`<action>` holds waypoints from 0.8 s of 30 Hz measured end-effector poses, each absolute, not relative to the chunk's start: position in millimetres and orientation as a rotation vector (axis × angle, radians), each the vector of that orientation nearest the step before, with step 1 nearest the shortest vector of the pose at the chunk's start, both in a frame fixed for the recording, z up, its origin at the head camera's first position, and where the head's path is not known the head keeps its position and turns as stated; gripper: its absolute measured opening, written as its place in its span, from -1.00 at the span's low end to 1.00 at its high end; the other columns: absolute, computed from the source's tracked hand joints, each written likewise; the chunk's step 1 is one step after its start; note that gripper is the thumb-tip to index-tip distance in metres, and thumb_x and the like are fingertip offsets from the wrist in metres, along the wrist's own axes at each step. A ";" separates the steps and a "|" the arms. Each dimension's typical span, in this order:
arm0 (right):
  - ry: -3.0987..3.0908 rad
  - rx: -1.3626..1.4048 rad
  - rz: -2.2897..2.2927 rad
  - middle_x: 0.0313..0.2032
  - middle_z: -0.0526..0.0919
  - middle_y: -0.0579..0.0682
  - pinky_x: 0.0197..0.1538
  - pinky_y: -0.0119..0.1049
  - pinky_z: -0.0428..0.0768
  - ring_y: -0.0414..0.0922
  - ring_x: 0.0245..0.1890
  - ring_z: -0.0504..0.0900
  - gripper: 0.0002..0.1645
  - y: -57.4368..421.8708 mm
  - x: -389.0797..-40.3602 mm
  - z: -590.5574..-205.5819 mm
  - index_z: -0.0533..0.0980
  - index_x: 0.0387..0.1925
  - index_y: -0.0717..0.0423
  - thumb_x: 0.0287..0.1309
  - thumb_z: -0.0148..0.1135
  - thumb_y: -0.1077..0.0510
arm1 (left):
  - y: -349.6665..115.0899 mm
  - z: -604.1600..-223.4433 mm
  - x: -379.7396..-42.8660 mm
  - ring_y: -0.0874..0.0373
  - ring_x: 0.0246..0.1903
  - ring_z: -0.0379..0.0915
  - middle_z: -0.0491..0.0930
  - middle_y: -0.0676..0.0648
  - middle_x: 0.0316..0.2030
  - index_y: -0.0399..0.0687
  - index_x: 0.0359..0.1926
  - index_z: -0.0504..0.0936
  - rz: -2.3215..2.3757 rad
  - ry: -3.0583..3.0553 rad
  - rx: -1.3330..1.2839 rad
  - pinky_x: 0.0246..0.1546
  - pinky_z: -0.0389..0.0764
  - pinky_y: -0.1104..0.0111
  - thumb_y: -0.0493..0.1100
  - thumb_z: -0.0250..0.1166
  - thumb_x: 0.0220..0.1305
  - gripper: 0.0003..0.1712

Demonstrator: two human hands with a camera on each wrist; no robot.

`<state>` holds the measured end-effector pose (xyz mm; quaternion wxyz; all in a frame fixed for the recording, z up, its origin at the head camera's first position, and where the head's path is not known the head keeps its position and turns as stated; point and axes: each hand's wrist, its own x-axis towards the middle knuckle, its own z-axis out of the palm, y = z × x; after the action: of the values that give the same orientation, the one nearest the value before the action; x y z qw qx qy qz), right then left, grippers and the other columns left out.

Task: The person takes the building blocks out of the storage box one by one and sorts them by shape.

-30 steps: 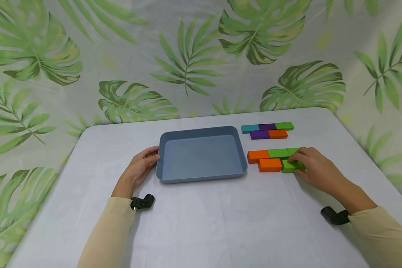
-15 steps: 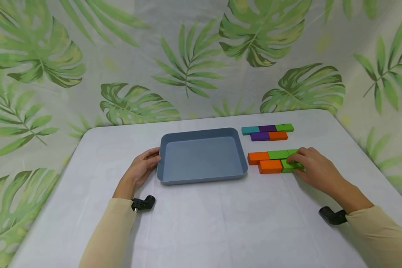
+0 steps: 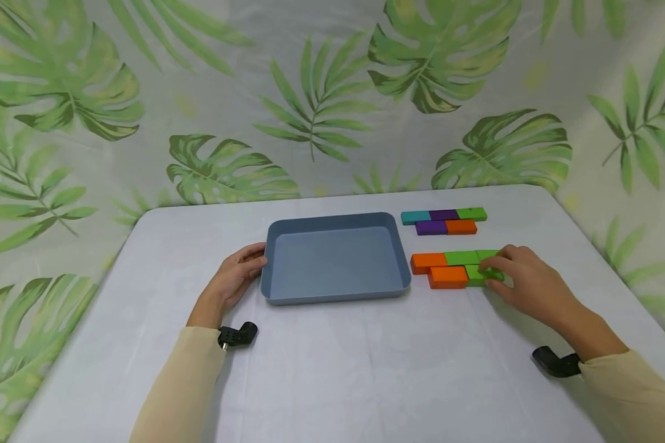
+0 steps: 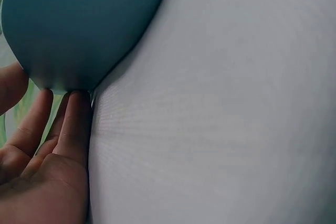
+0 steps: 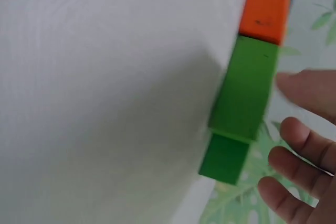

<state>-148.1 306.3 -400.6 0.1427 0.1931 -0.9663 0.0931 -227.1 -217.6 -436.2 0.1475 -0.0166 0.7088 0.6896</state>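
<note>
A shallow blue-grey tray (image 3: 335,261) lies on the white table. My left hand (image 3: 237,275) is at its left side, fingertips against the outer wall and thumb by the rim; the left wrist view shows the fingers (image 4: 73,124) fairly straight. Over the right end of the nearer rows of blocks, my right hand (image 3: 529,286) reaches above a green block (image 3: 475,275). The right wrist view has the thumb by this block's edge and the other visible fingers (image 5: 296,171) apart from it. An orange block (image 3: 447,277) abuts the green one on the left.
Behind these two lies a row with an orange block (image 3: 428,263) and green blocks (image 3: 461,258). Farther back are two short rows with teal (image 3: 415,217), purple (image 3: 431,227), green (image 3: 472,213) and orange (image 3: 461,227) blocks. A leaf-patterned cloth (image 3: 332,92) hangs behind the table.
My right hand has shifted slightly right over the green block. The left hand stays at the tray, and the blocks keep nearly the same layout. The head view has tilted a little.
</note>
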 end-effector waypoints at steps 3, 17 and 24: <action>-2.703 0.568 0.307 -0.25 0.62 0.07 -0.21 0.07 0.61 0.07 -0.18 0.52 -0.66 314.3 -140.4 -398.0 0.68 -0.22 0.09 -0.15 0.54 0.26 | -215.4 -436.9 -226.5 0.26 0.20 0.37 0.30 -0.22 0.42 -0.22 0.47 0.23 1.979 2.045 -0.038 0.35 0.36 0.32 -0.21 0.20 0.39 -0.32; -2.576 0.519 0.457 -0.25 0.68 -0.04 -0.14 -0.39 0.38 -0.03 -0.15 0.48 -0.58 341.8 -114.5 -405.6 0.65 -0.22 0.01 -0.21 0.53 0.34 | -215.3 -436.5 -225.0 0.15 0.32 0.27 0.23 -0.20 0.46 -0.17 0.50 0.17 1.935 2.062 -0.115 0.36 0.33 0.38 -0.27 0.06 0.48 -0.37; -2.631 0.505 0.459 -0.21 0.70 0.00 -0.11 -0.33 0.37 0.03 -0.14 0.52 -0.61 343.3 -115.9 -404.8 0.64 -0.18 0.03 -0.13 0.52 0.30 | -214.5 -437.8 -224.4 0.15 0.30 0.30 0.24 -0.22 0.44 -0.17 0.49 0.19 1.952 2.079 -0.106 0.33 0.35 0.39 -0.26 0.06 0.48 -0.38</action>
<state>-115.9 343.3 -404.8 0.2105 0.1815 -0.9463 0.1650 -224.4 -214.5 -437.8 0.1435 -0.0366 0.7209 0.6770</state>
